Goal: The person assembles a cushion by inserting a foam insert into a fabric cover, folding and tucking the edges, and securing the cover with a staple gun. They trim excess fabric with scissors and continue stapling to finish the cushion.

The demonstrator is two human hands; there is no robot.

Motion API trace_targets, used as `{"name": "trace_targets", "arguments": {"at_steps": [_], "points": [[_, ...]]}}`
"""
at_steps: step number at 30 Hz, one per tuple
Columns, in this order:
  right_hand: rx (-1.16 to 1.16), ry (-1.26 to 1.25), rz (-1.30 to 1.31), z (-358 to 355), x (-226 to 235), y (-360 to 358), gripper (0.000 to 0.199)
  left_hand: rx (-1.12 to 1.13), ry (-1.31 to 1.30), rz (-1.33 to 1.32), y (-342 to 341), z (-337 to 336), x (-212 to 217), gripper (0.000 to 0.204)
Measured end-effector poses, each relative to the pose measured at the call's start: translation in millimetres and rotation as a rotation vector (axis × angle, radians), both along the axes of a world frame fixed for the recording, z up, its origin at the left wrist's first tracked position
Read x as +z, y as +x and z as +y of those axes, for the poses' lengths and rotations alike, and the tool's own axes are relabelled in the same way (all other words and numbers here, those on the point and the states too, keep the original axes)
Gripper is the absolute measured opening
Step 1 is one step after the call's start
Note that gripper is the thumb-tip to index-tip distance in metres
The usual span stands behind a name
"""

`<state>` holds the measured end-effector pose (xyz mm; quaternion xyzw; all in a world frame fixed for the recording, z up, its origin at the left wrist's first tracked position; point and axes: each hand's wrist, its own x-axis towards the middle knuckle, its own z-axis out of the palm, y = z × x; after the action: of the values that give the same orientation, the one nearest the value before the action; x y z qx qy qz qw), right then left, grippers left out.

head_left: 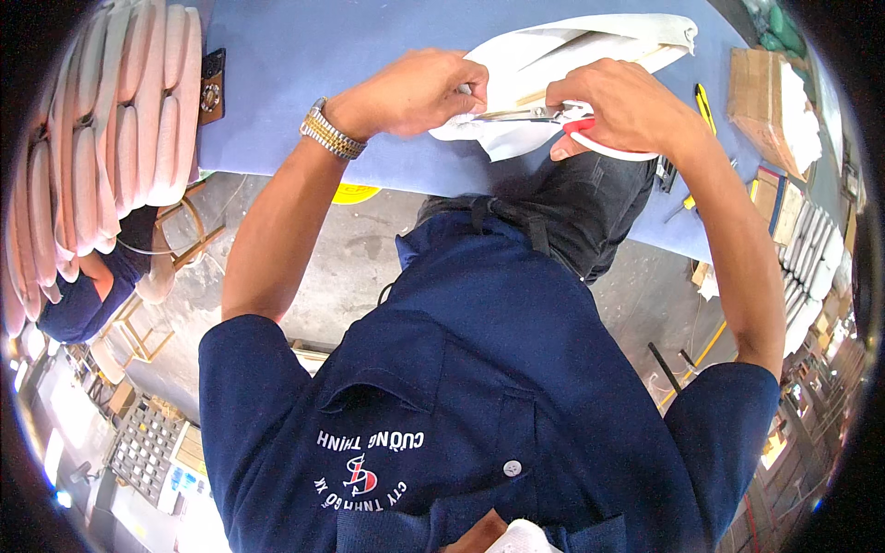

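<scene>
On the blue table lies a long, pointed white piece of cloth-like material (530, 57) with folded layers. Its near corner is pinched by my left hand (419, 90), fingers closed, a metal-banded watch on the wrist. My right hand (627, 103) grips a pair of scissors (518, 115) with red and white handles. The blades point left, across the near edge of the white material and close to my left fingertips. Whether the blades are parted is hard to make out. A loose flap of the material hangs below them.
The blue table (295, 55) carries a dark phone-like object (212, 85) at left and a yellow-handled tool (704, 106) at right. Pinkish padded pieces (120, 111) are heaped at far left, near another person's dark sleeve (92, 309). A cardboard box (758, 106) stands at right.
</scene>
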<state>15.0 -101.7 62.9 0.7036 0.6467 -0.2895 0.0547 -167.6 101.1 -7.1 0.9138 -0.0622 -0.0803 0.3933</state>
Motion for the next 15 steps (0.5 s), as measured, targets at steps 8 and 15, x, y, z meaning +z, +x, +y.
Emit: {"name": "trace_targets", "arguments": {"at_steps": [8, 15], "points": [[0.057, 0.172, -0.008, 9.3, -7.5, -1.9, 0.051, 0.012, -0.036, -0.023, 0.9, 5.3, -2.0, 0.017], [0.027, 0.006, 0.038, 16.8, -1.3, -8.1, 0.050, 0.025, -0.055, -0.028, -2.2, 3.0, -6.4, 0.017]]}}
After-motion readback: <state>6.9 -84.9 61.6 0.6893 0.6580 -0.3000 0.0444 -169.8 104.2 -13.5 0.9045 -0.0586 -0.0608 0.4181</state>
